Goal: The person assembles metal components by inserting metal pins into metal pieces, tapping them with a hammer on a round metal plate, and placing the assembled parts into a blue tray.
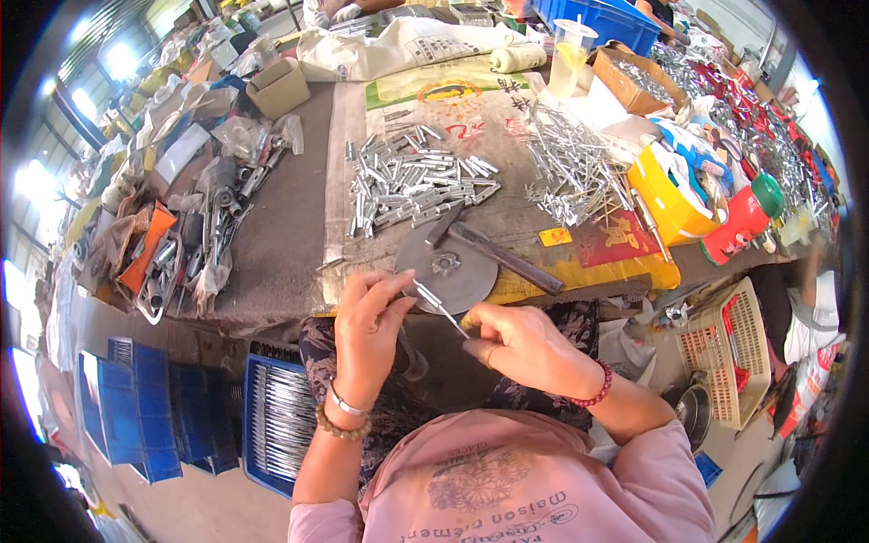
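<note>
Between my two hands I hold a slim metal rod (453, 322) with a thicker silver sleeve (427, 294) at its upper left end. The fingertips of my left hand (369, 317) pinch the sleeve end. My right hand (518, 341) grips the thin end between thumb and forefinger. Just beyond them lies a round grey metal disc (445, 268), with a hammer (493, 252) resting across its far right part. A heap of short silver metal tubes (416, 181) spreads behind the disc. Farther right is a pile of long thin metal rods (575, 163).
A yellow box (668, 197) and a red bottle with a green cap (744, 220) stand at the right edge. Tools crowd the table's left (181, 244). Below are a blue crate of metal rods (274, 421), blue bins (136, 407) and a beige basket (729, 353).
</note>
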`<state>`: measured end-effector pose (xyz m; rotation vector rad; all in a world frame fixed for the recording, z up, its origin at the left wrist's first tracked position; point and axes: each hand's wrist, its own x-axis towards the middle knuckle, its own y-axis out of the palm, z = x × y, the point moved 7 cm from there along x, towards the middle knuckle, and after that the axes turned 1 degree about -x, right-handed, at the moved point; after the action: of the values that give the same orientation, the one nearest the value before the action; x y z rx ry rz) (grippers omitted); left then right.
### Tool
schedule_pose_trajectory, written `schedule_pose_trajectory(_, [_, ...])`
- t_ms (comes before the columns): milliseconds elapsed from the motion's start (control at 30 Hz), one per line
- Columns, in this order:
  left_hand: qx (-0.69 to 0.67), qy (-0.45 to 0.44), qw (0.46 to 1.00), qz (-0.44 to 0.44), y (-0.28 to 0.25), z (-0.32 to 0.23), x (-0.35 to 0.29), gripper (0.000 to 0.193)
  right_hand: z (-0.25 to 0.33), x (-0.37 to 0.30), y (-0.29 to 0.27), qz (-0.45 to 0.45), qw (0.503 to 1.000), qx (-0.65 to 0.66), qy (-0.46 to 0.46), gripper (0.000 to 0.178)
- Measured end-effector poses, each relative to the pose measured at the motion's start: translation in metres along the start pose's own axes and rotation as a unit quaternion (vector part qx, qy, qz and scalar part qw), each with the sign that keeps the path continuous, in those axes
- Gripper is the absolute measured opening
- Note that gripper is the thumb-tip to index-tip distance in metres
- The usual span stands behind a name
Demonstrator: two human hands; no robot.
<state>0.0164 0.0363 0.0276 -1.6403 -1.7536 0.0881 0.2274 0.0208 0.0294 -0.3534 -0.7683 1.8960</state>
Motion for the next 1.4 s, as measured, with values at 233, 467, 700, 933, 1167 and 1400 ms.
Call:
schedule_pose_trajectory(233, [-0.277,-0.268,0.923,-0.005,0.036,0.016,-0.043,0.048,-0.018,-0.013,0.04,0.102,0.958,0.233,0.133,0.023])
schedule_pose_trajectory(467, [-0.35,-0.295,0.886,-0.064,0.014,0.021,-0.069,0.066,-0.005,-0.015,0.076,0.117,0.961,0.229,0.097,0.026])
schedule_pose_trajectory(700, [-0.279,-0.301,0.894,-0.182,-0.071,0.077,-0.134,0.061,-0.021,-0.015,0.098,0.164,0.937,0.286,0.117,0.052])
schedule_pose_trajectory(933, [0.071,-0.464,0.818,-0.333,-0.26,0.19,-0.371,0.047,-0.038,-0.007,0.109,0.204,0.926,0.286,0.14,0.053])
schedule_pose_trajectory(1167, [0.16,-0.683,0.677,-0.224,-0.329,0.241,-0.467,0.047,-0.036,-0.006,0.123,0.225,0.921,0.274,0.162,0.044])
schedule_pose_trajectory(1400, [0.186,-0.735,0.651,-0.028,-0.324,0.298,-0.473,0.031,-0.038,-0.01,0.115,0.205,0.921,0.285,0.17,0.045])
